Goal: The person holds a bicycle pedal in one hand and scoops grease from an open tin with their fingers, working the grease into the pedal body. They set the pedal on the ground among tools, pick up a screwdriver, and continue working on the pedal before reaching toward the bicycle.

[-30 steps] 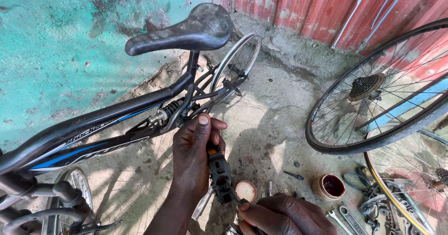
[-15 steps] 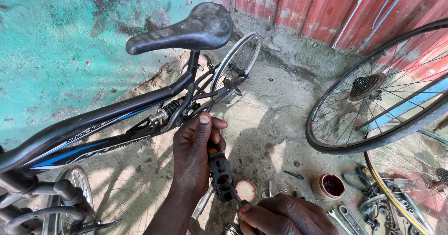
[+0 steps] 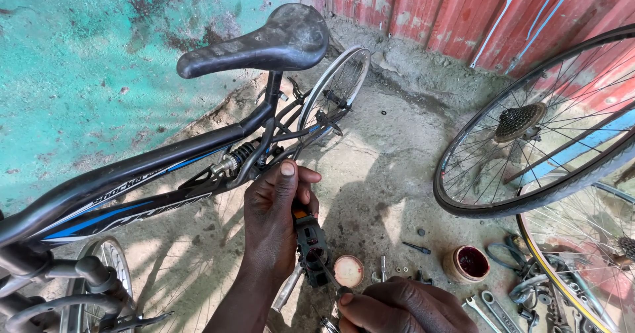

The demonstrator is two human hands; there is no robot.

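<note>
Counts: 1 bike frame point(image 3: 132, 187) at 9 o'clock, 1 saddle point(image 3: 264, 39) at 12. 2 loose wheels: point(image 3: 529, 128) and point(image 3: 582, 260), 3–4 o'clock. 2 hands: left point(image 3: 274, 220), right point(image 3: 403, 306). 1 pedal point(image 3: 311, 240). 1 tub point(image 3: 466, 263), 1 lid point(image 3: 348, 271) at 6.

We see hard daylight falling from above, bright on the concrete floor point(image 3: 397, 174) and the turquoise wall point(image 3: 99, 55), with a dark, sharp-edged shadow spreading over the ground around the left hand point(image 3: 274, 220). The saddle point(image 3: 264, 39) shows a dull sheen and the loose wheel point(image 3: 529, 128) casts thin spoke shadows. Focus is crisp throughout; lines bow slightly toward the edges
</note>
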